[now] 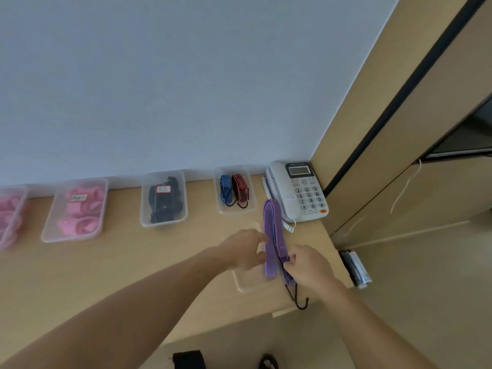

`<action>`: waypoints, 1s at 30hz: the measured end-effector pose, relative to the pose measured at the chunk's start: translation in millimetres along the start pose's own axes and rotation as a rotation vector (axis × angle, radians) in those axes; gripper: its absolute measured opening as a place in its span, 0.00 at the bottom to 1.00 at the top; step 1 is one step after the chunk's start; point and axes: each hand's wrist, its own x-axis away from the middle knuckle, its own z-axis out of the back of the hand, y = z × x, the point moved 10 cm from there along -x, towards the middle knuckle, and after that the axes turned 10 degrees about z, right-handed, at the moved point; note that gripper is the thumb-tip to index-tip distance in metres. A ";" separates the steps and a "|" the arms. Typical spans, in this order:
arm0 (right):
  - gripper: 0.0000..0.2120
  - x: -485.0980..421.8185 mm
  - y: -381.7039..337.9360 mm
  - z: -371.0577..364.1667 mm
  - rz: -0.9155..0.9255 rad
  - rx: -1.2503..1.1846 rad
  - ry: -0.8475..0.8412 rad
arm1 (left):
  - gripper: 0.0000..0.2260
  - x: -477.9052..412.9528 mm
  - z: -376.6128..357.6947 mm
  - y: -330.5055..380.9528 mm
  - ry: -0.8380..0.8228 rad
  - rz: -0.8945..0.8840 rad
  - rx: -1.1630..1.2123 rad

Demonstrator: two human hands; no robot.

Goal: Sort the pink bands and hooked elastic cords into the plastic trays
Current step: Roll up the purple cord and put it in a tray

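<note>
Two bare forearms reach over a tan wooden bench (133,262). The left hand (245,249) and right hand (308,265) each have their grip pinched on a folded purple striped elastic cord (273,230), held above a clear plastic tray (241,284). The cord's black metal hooks (300,299) dangle below. The cord looks light, floppy and springy; holding its folded middle should keep the loops together.

A: What stands at the far right of the worktop (119,262)?
B: A white desk telephone (298,193), handset on its cradle, coiled cord (290,226) hanging off its near end.
A: And behind it?
B: A pale wall (159,75), and to the right a tan wooden panel (372,115) with a black strip (404,83). A black-and-white packet (356,269) lies just beyond the worktop's right edge.
</note>
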 end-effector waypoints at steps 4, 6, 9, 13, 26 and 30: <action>0.05 6.4 15.5 -19.6 0.028 0.053 -0.054 | 0.22 2.1 -3.3 10.0 0.041 0.045 0.002; 0.09 4.6 20.5 -27.7 0.072 0.081 -0.053 | 0.22 2.6 -7.1 17.2 0.054 0.072 0.011; 0.10 0.0 17.4 -29.1 0.179 0.115 -0.006 | 0.22 3.5 -12.4 25.7 0.067 0.122 0.026; 0.11 -2.5 18.5 -31.4 0.269 0.080 -0.051 | 0.22 6.0 -15.2 31.3 0.075 0.181 0.004; 0.07 -1.9 -42.3 139.3 0.589 -0.089 0.289 | 0.23 9.3 70.4 66.2 0.257 0.091 0.169; 0.04 8.5 -73.0 219.7 0.682 -0.203 0.506 | 0.07 18.6 125.8 71.3 0.370 0.066 0.479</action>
